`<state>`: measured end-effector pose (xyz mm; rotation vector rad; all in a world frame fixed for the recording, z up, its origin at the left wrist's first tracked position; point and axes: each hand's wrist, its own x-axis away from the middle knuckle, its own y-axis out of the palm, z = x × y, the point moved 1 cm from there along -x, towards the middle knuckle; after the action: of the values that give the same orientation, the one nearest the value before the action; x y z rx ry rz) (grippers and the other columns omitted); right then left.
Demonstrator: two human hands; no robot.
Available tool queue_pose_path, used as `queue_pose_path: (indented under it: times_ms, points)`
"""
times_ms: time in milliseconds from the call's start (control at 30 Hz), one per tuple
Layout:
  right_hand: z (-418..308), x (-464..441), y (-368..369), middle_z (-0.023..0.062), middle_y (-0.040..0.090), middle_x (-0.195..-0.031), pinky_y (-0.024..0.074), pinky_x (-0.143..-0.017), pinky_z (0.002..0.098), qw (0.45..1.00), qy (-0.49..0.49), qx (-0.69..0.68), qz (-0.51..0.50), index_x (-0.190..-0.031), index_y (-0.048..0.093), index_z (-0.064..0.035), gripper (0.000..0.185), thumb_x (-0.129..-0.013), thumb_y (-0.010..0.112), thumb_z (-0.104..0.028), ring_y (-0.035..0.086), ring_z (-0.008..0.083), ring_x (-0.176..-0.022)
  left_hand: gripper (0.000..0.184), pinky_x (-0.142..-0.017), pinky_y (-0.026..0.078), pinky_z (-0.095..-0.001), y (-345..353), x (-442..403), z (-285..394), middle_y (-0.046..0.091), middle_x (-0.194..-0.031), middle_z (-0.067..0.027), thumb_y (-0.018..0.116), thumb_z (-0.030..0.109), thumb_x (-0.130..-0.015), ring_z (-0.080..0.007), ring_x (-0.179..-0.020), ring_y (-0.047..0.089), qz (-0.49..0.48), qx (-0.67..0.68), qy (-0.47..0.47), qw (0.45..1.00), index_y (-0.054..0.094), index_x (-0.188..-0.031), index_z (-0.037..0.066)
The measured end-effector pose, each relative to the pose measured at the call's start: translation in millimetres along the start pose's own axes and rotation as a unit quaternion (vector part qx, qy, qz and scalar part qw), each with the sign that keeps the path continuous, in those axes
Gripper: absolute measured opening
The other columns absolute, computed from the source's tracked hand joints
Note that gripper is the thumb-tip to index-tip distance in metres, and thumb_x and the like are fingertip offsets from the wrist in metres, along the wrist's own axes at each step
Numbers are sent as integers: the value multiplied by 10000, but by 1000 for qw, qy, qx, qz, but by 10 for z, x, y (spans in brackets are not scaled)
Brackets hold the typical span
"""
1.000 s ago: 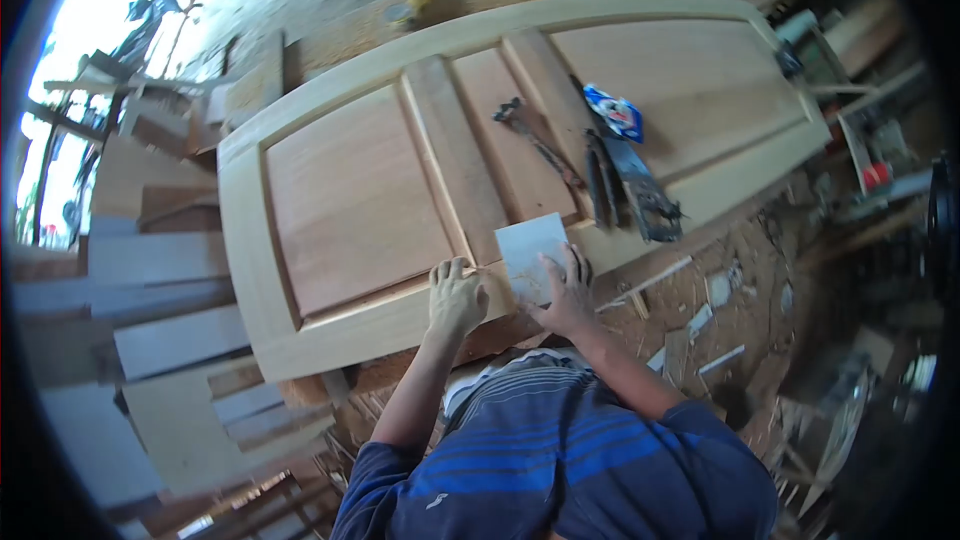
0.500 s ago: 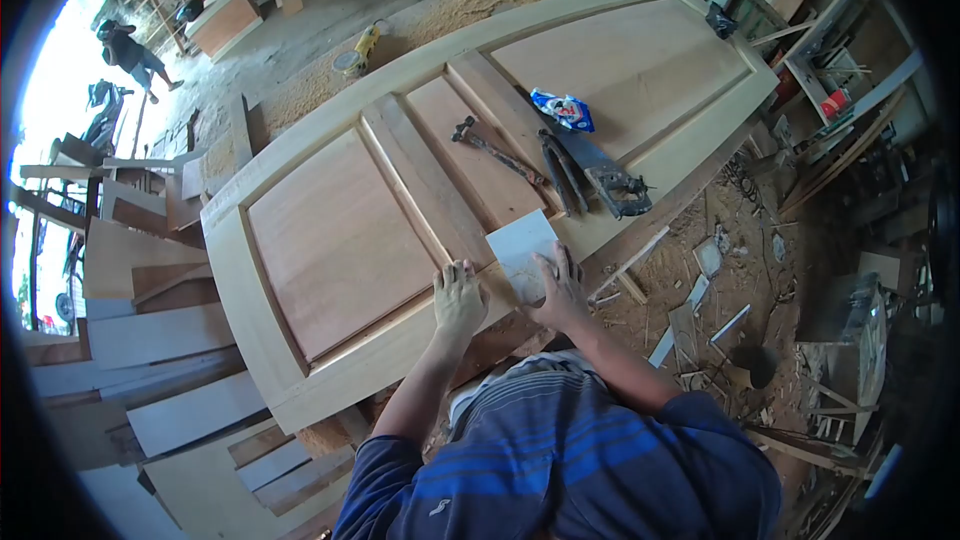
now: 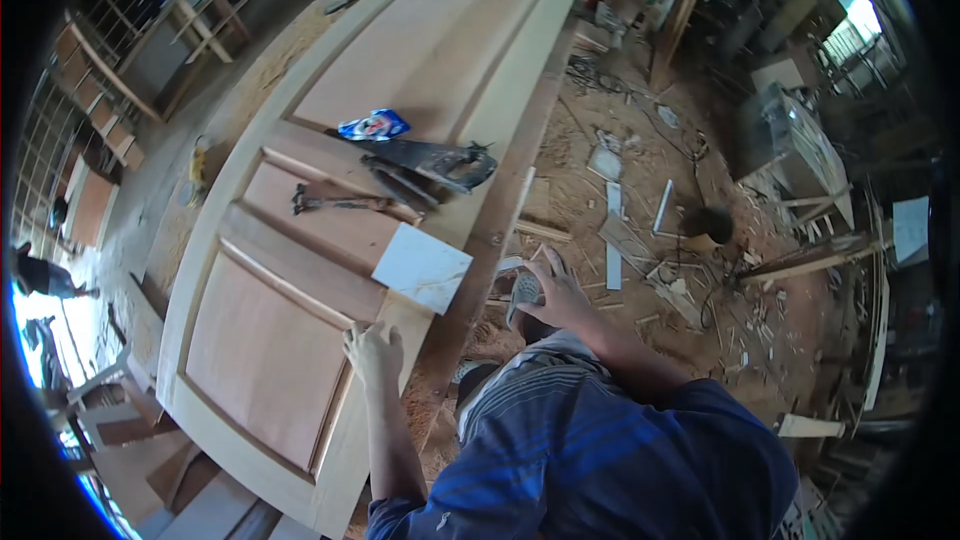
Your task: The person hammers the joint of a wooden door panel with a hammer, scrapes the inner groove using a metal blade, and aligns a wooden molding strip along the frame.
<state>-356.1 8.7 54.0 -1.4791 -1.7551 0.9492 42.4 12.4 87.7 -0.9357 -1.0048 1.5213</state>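
Note:
A large panelled wooden door (image 3: 275, 285) lies flat in front of me. My left hand (image 3: 374, 352) rests on its near part, fingers apart over the panel edge, holding nothing. To the right, my right hand (image 3: 556, 290) hangs in the air beyond the door's near edge, fingers parted, with nothing seen in it. Between the hands and a little farther off, a white square sheet (image 3: 423, 265) lies on the door, touched by neither hand. Farther up the door are a hammer (image 3: 340, 203), pincers (image 3: 400, 180), a handsaw (image 3: 465, 166) and a blue packet (image 3: 375, 126).
Wood scraps (image 3: 630, 255) and shavings litter the floor on the right. A yellow power tool (image 3: 197, 170) sits on the floor beyond the door. Boards (image 3: 205, 500) are stacked at lower left. Another person (image 3: 45, 272) shows at the far left.
My right hand has let go of the white sheet and drawn back to the right. My left hand stays on the door. The view has turned to the right.

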Motion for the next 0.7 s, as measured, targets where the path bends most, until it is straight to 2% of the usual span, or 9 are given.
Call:
queue_pose_path:
  times_ms: [33, 133, 167, 300, 433, 500, 600, 667, 700]
  points:
    - [116, 89, -113, 360, 255, -1780, 297, -1327, 660, 999, 33, -10, -6, -1651, 525, -150, 910, -882, 902, -460, 263, 582, -1643, 170, -1047, 526, -533, 39, -13, 59, 733, -1170, -147, 857, 153, -870, -401, -1180, 646, 35, 23, 8, 999, 872, -1022, 80]
    - [607, 241, -235, 367, 253, -1778, 288, -1333, 661, 995, 93, -34, -10, -1641, 534, -160, 875, -893, 898, -432, 276, 590, -1634, 67, -1045, 520, -511, 67, -65, 418, 748, -1124, -131, 878, 100, -851, -382, -1156, 656, 39, 105, 19, 994, 849, -897, 61]
    - [761, 211, -283, 368, 256, -1776, 293, -1332, 657, 994, 103, -43, -5, -1631, 540, -150, 863, -897, 898, -426, 278, 594, -1632, 89, -1008, 523, -515, 142, -75, 527, 755, -1076, -121, 894, 99, -854, -380, -1091, 659, 52, 121, 39, 991, 817, -850, 55]
    - [1330, 180, -436, 374, 272, -1766, 317, -1328, 631, 990, 116, -82, 16, -1597, 560, -111, 828, -903, 905, -403, 286, 596, -1628, 219, -960, 527, -502, 287, -192, 1326, 750, -987, -135, 949, 172, -825, -383, -1030, 656, 52, 135, 46, 988, 779, -793, 37]
    - [2196, 103, -748, 391, 287, -1758, 345, -1324, 594, 983, 129, -124, 35, -1595, 561, -78, 821, -911, 909, -370, 308, 573, -1630, 258, -912, 546, -489, 663, -539, 2195, 751, -975, -146, 952, 201, -830, -399, -974, 662, 1, 97, 38, 995, 763, -782, 31]
    - [2749, 138, -987, 398, 331, -1734, 361, -1316, 587, 983, 136, -120, 21, -1596, 561, -74, 809, -920, 903, -356, 326, 566, -1625, 268, -897, 556, -483, 776, -781, 2730, 757, -985, -150, 946, 211, -839, -405, -969, 675, -18, 90, 37, 995, 758, -781, 30]
    - [3401, 91, -1437, 372, 438, -1676, 429, -1263, 564, 977, 179, -119, 8, -1578, 576, -66, 769, -933, 892, -338, 395, 551, -1587, 245, -890, 569, -474, 1078, -1060, 3509, 768, -1010, -150, 933, 213, -853, -400, -996, 702, 79, 215, 78, 970, 775, -797, 35]
    - [3861, 70, -1690, 349, 460, -1669, 454, -1235, 556, 963, 216, -157, -17, -1565, 589, -63, 751, -934, 887, -341, 424, 535, -1568, 297, -880, 579, -478, 1176, -1225, 3908, 767, -982, -155, 937, 252, -868, -384, -987, 747, 71, 186, 132, 971, 774, -854, 4]
    - [4113, 72, -1662, 292, 612, -1514, 470, -1207, 520, 956, 235, -172, 30, -1496, 625, -16, 693, -913, 912, -258, 548, 486, -1486, 301, -880, 579, -477, 1249, -1284, 4077, 769, -983, -152, 938, 261, -868, -381, -987, 747, 55, 175, 134, 974, 780, -856, 5]
